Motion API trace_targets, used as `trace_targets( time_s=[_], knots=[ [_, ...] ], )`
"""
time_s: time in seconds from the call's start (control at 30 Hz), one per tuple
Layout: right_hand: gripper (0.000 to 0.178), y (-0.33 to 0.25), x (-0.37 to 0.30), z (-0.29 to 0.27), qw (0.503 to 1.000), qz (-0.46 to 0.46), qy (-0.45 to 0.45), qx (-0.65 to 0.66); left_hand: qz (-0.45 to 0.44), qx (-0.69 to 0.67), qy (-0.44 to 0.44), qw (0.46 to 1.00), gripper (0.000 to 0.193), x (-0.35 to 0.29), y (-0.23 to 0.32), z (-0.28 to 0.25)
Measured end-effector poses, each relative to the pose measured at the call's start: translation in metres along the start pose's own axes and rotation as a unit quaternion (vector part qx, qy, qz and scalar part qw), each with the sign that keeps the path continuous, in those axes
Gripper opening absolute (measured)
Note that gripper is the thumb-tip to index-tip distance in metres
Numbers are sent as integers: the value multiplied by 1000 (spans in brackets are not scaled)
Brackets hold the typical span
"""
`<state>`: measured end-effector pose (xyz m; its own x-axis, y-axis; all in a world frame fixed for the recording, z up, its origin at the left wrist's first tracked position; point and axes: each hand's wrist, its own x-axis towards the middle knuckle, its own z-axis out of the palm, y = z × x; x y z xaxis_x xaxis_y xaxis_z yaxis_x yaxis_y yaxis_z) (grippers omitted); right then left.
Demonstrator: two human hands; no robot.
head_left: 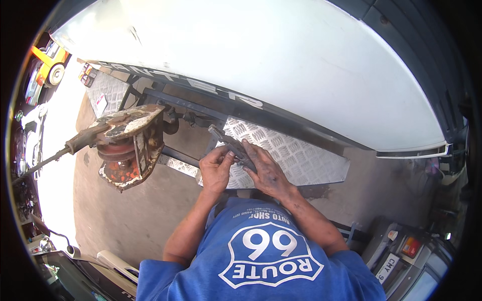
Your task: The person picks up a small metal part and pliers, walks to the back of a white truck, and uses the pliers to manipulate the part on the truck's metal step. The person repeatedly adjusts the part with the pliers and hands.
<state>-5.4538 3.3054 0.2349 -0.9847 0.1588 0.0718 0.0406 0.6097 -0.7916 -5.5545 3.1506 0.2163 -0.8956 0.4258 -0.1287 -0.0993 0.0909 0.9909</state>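
In front of my chest, between both hands, is a long, narrow, dark grey metal part [232, 144]. Its blockish upper end tilts up to the left; I cannot make out its exact kind. My left hand [216, 169] pinches it from the left with thumb and bent fingers. On the other side, my right hand [271, 173] has its fingers laid along the part and its thumb tucked beneath. Dark smudges cover the back of that hand. Its palm and the part's lower end are partly hidden. Just beyond the hands lies a silver tread-plate bumper [291, 153].
A white vehicle front [281, 55] with a dark lower strip fills the far side. At left, a rusty pulley block [133, 130] hangs on a cable [45, 164], close to my left arm. Another vehicle's rear [406, 256] stands at lower right, and a dark vehicle [70, 276] at lower left.
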Motion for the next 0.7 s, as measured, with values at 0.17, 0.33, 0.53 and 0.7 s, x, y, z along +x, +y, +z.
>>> trace_targets(
  time_s=[0.17,0.33,0.53,0.7],
  knots=[
    [84,1,0,-1,1000,-3,-10,-13,-24,-46,-4,999,15,-2,-1,2],
    [87,1,0,-2,1000,-5,3,-13,-35,-55,-8,998,14,-1,2,3],
    [91,2,-2,-1,1000,4,1,9,-48,-76,-11,996,13,-1,3,5],
    [89,4,-1,-3,1000,-22,11,0,-41,-86,-21,995,10,0,3,5]
  ],
)
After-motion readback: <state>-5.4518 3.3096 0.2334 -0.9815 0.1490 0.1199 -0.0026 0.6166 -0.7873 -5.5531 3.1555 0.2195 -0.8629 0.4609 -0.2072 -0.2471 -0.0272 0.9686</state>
